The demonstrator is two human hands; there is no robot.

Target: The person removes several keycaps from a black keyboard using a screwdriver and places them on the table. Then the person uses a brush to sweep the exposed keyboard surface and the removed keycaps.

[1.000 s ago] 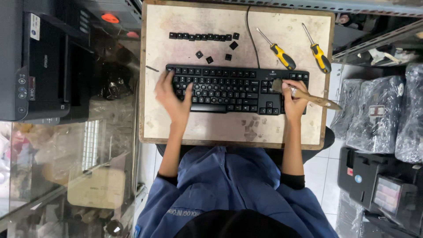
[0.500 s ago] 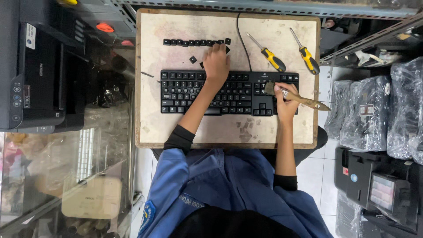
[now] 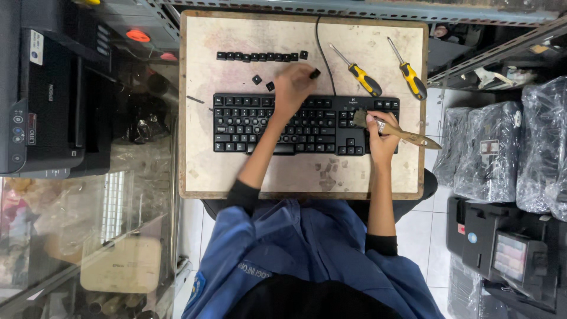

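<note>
A black keyboard (image 3: 277,124) lies across a worn pale tabletop (image 3: 201,171). My left hand (image 3: 290,87) reaches over its top edge, and its fingertips pinch a loose black keycap (image 3: 315,74). Behind it, a row of removed keycaps (image 3: 260,57) lines the table, with two single keycaps (image 3: 256,79) in front of that row. My right hand (image 3: 381,131) rests on the keyboard's right end and grips a wooden-handled brush (image 3: 407,136). The bristles of the brush touch the keys there.
Two yellow-and-black screwdrivers (image 3: 365,78) (image 3: 410,75) lie at the back right of the table. The keyboard cable (image 3: 322,47) runs to the far edge. A black printer (image 3: 47,100) stands at the left. Plastic-wrapped devices (image 3: 502,147) are stacked at the right.
My left hand left the keyboard's left half and reached over its top edge to the loose keycaps. My right hand kept hold of the brush at the right end.
</note>
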